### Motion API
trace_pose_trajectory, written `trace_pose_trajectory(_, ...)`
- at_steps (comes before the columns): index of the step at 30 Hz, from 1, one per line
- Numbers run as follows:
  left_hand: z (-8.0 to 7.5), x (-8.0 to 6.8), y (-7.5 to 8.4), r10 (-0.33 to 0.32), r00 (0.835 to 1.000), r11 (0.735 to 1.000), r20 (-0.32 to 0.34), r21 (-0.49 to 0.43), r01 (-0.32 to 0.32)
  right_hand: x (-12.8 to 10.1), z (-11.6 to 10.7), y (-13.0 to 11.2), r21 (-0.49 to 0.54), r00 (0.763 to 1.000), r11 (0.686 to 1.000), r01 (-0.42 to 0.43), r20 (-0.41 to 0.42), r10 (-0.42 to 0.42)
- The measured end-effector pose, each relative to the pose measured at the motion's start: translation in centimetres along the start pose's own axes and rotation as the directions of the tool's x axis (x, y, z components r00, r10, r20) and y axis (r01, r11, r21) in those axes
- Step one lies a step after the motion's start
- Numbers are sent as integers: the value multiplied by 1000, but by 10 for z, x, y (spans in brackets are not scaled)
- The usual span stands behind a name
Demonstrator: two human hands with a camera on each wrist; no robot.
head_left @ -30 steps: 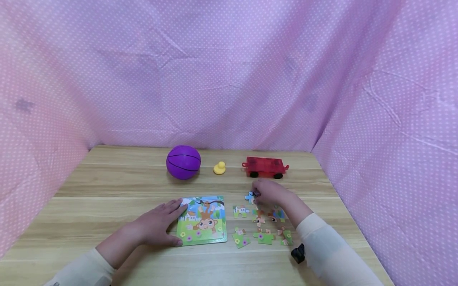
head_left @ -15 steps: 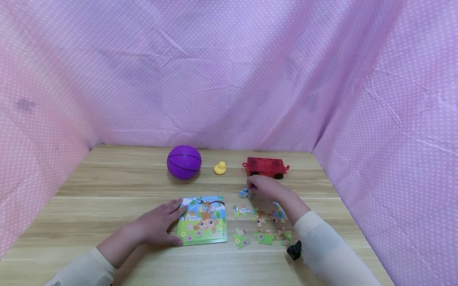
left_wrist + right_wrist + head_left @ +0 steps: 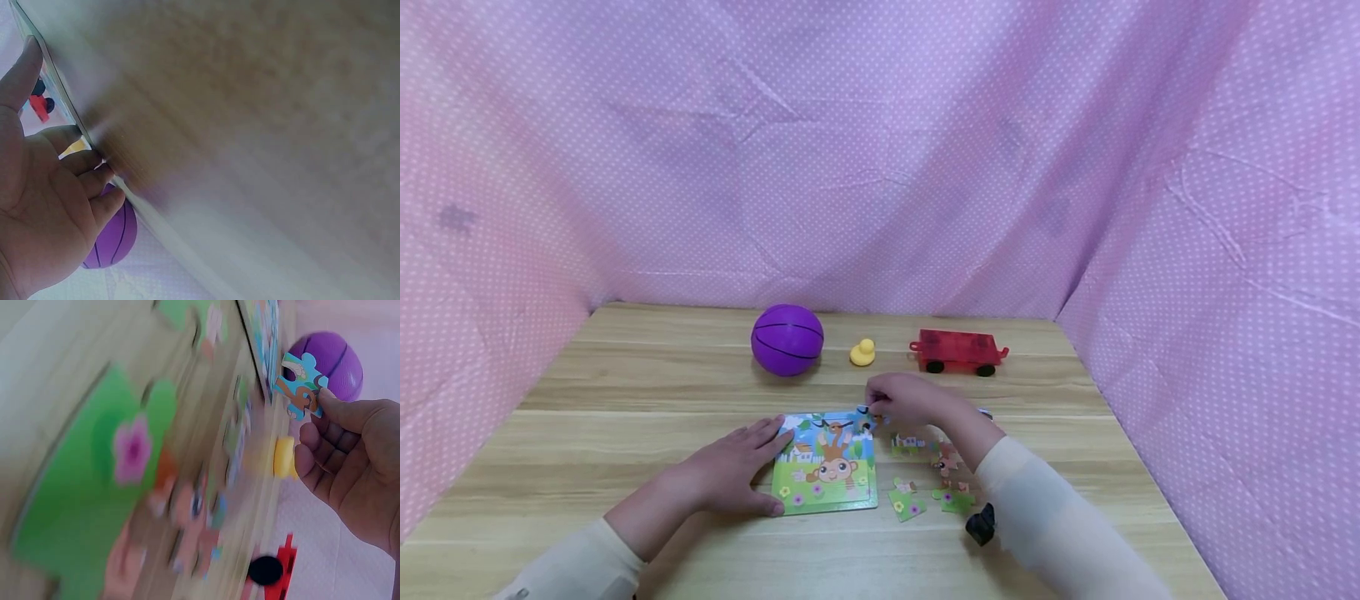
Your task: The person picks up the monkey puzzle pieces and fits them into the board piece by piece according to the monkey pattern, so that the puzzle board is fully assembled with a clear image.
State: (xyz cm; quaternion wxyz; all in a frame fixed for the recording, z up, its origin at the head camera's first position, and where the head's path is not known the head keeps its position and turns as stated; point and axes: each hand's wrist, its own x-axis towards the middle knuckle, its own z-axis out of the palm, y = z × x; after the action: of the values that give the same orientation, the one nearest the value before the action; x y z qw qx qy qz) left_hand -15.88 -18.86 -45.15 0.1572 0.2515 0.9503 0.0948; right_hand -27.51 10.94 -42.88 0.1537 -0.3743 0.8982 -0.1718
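Several loose puzzle pieces [image 3: 925, 479] lie on the tabletop [image 3: 625, 392] beside the monkey puzzle board [image 3: 827, 462], whose left edge the left hand [image 3: 733, 475] presses with flat fingers. The right hand [image 3: 350, 469] pinches a blue puzzle piece [image 3: 300, 384] just at the board's upper right corner, not yet fitted.

We are looking for words, numbers and signs, and we are finding none that we can read. The puzzle board [image 3: 825, 463] is showing only a picture of a monkey, with no letters on it. The puzzle piece [image 3: 300, 385] is showing only a bit of that kind of picture. The purple ball [image 3: 787, 339] is showing only dark lines. The red toy car [image 3: 958, 350] and the yellow duck [image 3: 862, 353] are showing no writing. The pink cloth [image 3: 880, 150] is showing only small white dots.
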Motion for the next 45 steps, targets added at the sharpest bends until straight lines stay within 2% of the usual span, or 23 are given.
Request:
trace_pose_trajectory(5, 0, 1, 0, -5, 1000, 1000, 2, -3, 5, 16, 9, -11, 40, 999, 999, 33, 40, -34)
trace_pose_trajectory(12, -1, 1, 1, -9, 1000, 1000, -6, -9, 8, 32, 19, -19, 24, 998, 1000, 7, 59, -9)
trace_pose_trajectory(20, -1, 0, 0, -10, 1000, 1000, 0, -17, 10, 45, 32, -23, -31, 999, 999, 32, 27, -31)
trace_pose_trajectory(28, 2, 2, -3, -2, 1000, 1000, -2, -7, 1, 46, 35, -34, -131, 999, 991, 34, -32, -39)
trace_pose_trajectory(32, 2, 1, -3, 3, 1000, 1000, -6, -10, -3, 41, 34, -39, -244, 993, 965, 96, -37, -109)
trace_pose_trajectory(35, 2, 1, -3, 4, 1000, 1000, -7, -11, -4, 34, 33, -43, -329, 982, 928, 173, -17, -189)
trace_pose_trajectory(39, 2, 1, -3, -1, 1000, 1000, -6, -8, 1, 25, 36, -46, -386, 969, 892, 234, 16, -247)
trace_pose_trajectory(45, 2, 2, -3, -7, 1000, 1000, 4, -3, 7, 19, 43, -43, -394, 965, 885, 248, 19, -262)
